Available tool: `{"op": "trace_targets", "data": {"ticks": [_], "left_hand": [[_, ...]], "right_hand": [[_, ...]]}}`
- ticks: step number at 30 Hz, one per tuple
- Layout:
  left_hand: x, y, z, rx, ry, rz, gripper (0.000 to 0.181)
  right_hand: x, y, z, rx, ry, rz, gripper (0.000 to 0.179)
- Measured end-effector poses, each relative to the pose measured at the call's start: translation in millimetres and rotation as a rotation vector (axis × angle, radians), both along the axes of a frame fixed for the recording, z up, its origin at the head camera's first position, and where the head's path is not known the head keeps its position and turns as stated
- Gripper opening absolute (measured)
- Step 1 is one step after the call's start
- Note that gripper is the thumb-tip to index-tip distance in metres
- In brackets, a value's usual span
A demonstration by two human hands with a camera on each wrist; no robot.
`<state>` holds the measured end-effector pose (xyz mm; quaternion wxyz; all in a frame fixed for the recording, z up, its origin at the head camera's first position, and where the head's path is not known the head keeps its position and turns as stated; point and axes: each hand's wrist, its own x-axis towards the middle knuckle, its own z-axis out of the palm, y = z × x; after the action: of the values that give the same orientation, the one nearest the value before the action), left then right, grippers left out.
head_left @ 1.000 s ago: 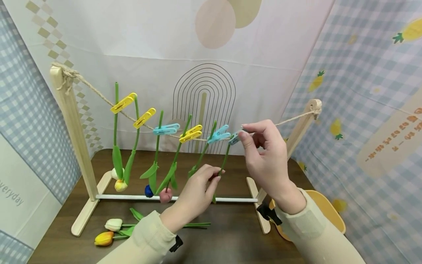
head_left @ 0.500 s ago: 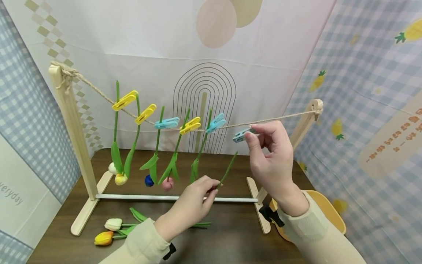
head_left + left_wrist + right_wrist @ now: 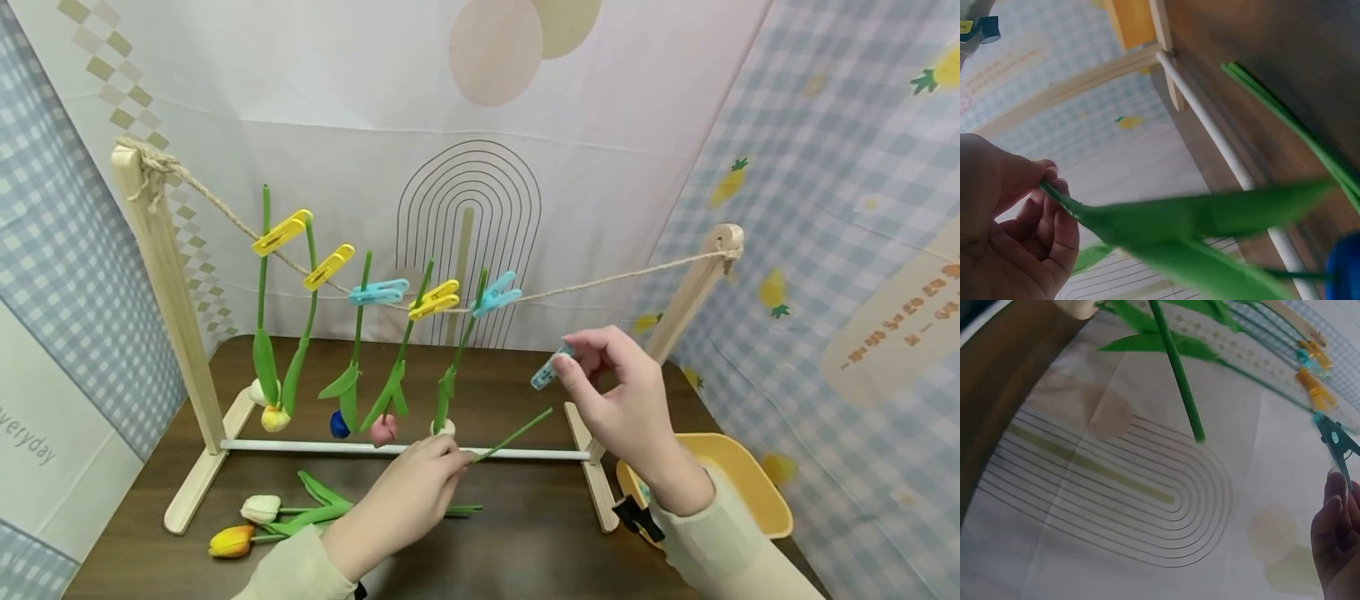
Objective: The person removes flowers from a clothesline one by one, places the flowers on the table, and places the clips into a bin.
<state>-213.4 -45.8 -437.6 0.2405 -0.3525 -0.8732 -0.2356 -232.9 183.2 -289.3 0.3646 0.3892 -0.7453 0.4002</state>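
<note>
My left hand (image 3: 408, 492) pinches a green artificial flower stem (image 3: 517, 433), low in front of the rack. The stem's bare end slants up to the right. In the left wrist view its leaves (image 3: 1210, 212) spread from the fingers, and a blue bloom (image 3: 1347, 269) shows at the corner. Thumb and fingertips of my right hand (image 3: 622, 400) pinch a light blue clothespin (image 3: 550, 371), below and in front of the rope (image 3: 600, 286). Several tulips hang head down from the rope, held by yellow clothespins (image 3: 281, 233) and blue clothespins (image 3: 497, 296).
A wooden rack with a left post (image 3: 168, 308), right post (image 3: 693, 292) and white crossbar (image 3: 315, 447) stands on the dark table (image 3: 510, 542). Loose white (image 3: 261, 508) and orange tulips (image 3: 231, 542) lie at front left. A yellow tray (image 3: 750, 483) sits right, partly behind my arm.
The blue clothespin in my right hand has come off the rope and stem, moving down. My left hand has lowered the stem down and left. The rope sprang up, then settled.
</note>
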Motion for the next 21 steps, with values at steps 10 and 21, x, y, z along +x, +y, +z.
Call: {"op": "trace_targets", "data": {"ticks": [10, 21], "left_hand": [[8.9, -4.6, -3.8, -0.092, 0.027, -0.011, 0.019], [18.6, -14.8, -4.5, -0.221, 0.009, 0.009, 0.033]], "right_hand": [[-2.1, 46.4, -61.8, 0.01, -0.078, -0.09, 0.029], [6.6, 127.1, -128.5, -0.008, -0.349, -0.467, 0.025]]}}
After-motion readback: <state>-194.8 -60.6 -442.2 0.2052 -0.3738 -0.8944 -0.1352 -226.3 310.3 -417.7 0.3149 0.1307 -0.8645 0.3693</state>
